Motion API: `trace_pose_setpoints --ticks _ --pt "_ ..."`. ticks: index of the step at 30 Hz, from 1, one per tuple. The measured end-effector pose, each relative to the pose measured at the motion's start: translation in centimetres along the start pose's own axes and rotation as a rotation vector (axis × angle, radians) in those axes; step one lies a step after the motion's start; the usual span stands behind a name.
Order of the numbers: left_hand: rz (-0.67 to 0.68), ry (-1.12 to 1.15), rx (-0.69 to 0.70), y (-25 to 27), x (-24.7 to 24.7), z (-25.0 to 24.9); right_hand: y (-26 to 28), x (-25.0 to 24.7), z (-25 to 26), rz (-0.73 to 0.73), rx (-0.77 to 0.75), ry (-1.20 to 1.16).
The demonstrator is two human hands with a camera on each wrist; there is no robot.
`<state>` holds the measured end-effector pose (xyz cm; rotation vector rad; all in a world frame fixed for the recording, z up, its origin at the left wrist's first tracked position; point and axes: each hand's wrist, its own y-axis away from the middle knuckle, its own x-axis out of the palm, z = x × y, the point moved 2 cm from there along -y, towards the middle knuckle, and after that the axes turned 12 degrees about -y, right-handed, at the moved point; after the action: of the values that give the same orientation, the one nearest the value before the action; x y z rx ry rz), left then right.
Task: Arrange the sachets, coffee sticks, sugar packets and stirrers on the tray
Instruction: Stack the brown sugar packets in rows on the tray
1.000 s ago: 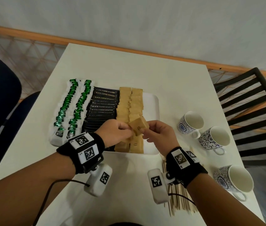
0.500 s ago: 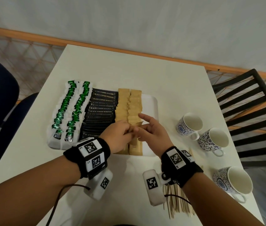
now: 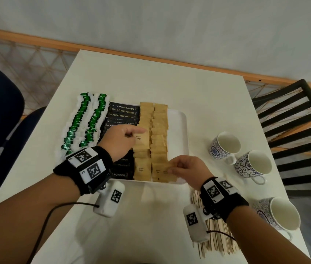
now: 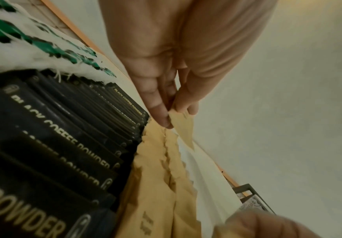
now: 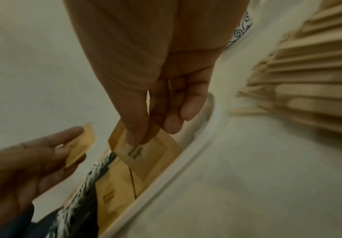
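Wrist views show each pinch: left hand [image 4: 166, 90] grips one brown sugar packet [image 3: 141, 140] above the tray [image 3: 179, 130]; right hand [image 5: 155, 104] grips another packet [image 5: 143, 154] at the tray's near edge. Stirrers [image 3: 215, 237] and cups [image 3: 225, 145] lie right of the tray.

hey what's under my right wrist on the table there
A pile of wooden stirrers lies on the table, off the tray. The right hand and its wrist camera cover part of the pile.
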<state>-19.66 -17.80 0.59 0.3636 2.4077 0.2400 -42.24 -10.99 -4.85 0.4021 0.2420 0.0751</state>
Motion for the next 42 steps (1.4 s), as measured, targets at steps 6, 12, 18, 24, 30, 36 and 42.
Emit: trace_pose_setpoints --ticks 6,12,18,24,30,36,42 --pt "-0.023 0.255 -0.085 -0.7 0.2 1.0 -1.1 1.0 -0.3 -0.006 -0.026 0.153" --pt "0.033 0.427 -0.186 -0.6 1.3 1.2 -2.0 1.4 -0.1 -0.091 -0.068 0.129" --pt "0.065 0.364 -0.207 -0.4 2.6 1.4 -1.6 1.6 0.0 -0.065 -0.066 0.143" --pt "0.134 0.403 -0.227 0.1 3.5 1.0 -1.3 1.0 0.3 -0.156 -0.117 0.032" --pt "0.174 0.456 -0.226 0.5 4.1 0.2 -0.8 1.7 2.2 -0.106 -0.087 -0.200" --pt "0.212 0.395 -0.140 1.0 4.2 -0.6 -0.3 1.8 2.8 -0.049 -0.106 -0.170" --pt "0.104 0.237 -0.114 0.6 3.5 0.1 -0.3 0.7 0.9 -0.035 -0.021 -0.019"
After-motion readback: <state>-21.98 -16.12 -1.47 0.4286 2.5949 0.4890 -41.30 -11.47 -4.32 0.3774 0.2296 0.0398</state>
